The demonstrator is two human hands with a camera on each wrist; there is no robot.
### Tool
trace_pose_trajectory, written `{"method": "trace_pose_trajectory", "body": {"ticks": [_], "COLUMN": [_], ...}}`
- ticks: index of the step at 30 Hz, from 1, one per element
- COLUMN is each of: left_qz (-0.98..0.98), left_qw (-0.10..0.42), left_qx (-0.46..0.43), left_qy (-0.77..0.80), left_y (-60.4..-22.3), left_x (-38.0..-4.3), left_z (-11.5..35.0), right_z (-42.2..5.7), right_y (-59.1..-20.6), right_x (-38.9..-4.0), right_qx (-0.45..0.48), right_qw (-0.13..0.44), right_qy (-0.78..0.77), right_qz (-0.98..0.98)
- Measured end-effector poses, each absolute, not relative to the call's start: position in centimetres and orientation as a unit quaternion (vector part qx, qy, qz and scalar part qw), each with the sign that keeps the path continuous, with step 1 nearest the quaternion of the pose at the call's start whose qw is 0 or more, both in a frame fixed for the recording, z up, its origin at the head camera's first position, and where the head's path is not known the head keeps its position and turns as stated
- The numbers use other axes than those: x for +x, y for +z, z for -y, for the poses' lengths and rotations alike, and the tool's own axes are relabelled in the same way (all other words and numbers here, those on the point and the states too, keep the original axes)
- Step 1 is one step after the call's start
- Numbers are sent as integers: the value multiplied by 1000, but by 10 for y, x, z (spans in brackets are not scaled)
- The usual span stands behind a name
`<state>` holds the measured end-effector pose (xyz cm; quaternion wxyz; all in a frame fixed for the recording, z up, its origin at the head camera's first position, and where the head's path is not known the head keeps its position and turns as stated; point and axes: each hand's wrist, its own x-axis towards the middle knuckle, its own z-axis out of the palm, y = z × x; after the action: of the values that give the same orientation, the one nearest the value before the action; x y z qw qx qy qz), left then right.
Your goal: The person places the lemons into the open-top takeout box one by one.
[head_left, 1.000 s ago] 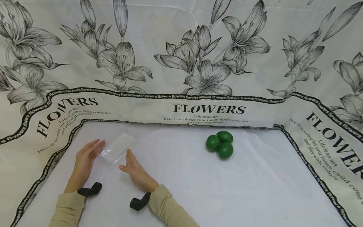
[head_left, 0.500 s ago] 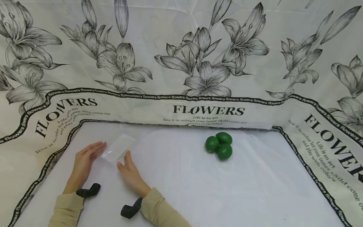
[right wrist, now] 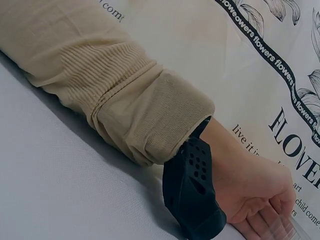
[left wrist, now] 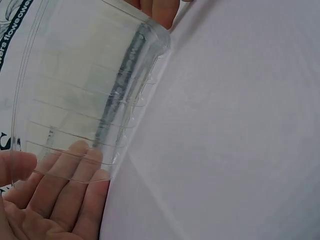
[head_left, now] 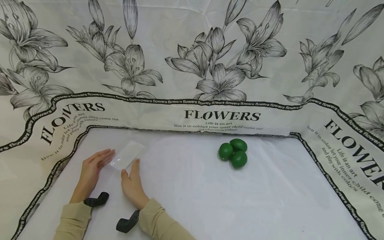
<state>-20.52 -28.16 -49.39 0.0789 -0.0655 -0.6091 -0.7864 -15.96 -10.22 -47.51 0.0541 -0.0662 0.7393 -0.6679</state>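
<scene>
A clear plastic box (head_left: 128,156) with ridged walls stands at the left of the table, slanting away to the right; its see-through edges are faint from above. At its left side my left hand (head_left: 93,171) holds it, fingers laid straight along the wall. The left wrist view shows those fingers through the box (left wrist: 75,95), with the thumb at its edge. My right hand (head_left: 133,185) grips the near right corner, thumb and fingers spread around it. Most of the right hand's hold is cut off in the right wrist view.
Three green lime-like fruits (head_left: 239,159) touch each other in a cluster at the back right of the white table (head_left: 210,200). Flower-printed cloth (head_left: 222,115) walls the table at the back and sides. Each wrist carries a black camera mount (head_left: 127,221).
My right hand has slid left and closer around the box's near corner. The box and left hand have shifted very slightly right. The green fruits stay put.
</scene>
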Motion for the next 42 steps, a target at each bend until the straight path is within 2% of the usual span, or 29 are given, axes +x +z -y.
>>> {"method": "trace_pose_trajectory", "body": {"ticks": [8,28,42], "left_qz": [637,659,715], "left_qw": [65,60,37], "left_qx": [-44,34,77], "left_qy": [-767,-749,-694], "left_y": [-490,-485,-482], "left_x": [-202,-189,-183], "left_z": [267,219,181], "right_z": [86,22,-23], "right_y": [-475,-472,-462], "right_x": [-162,-164,-168], "right_qx": [-67,-124,-109], "right_qw": [58,127,180], "right_qy": [-651,-603,-585], "right_qz": [-754,-777,-783]}}
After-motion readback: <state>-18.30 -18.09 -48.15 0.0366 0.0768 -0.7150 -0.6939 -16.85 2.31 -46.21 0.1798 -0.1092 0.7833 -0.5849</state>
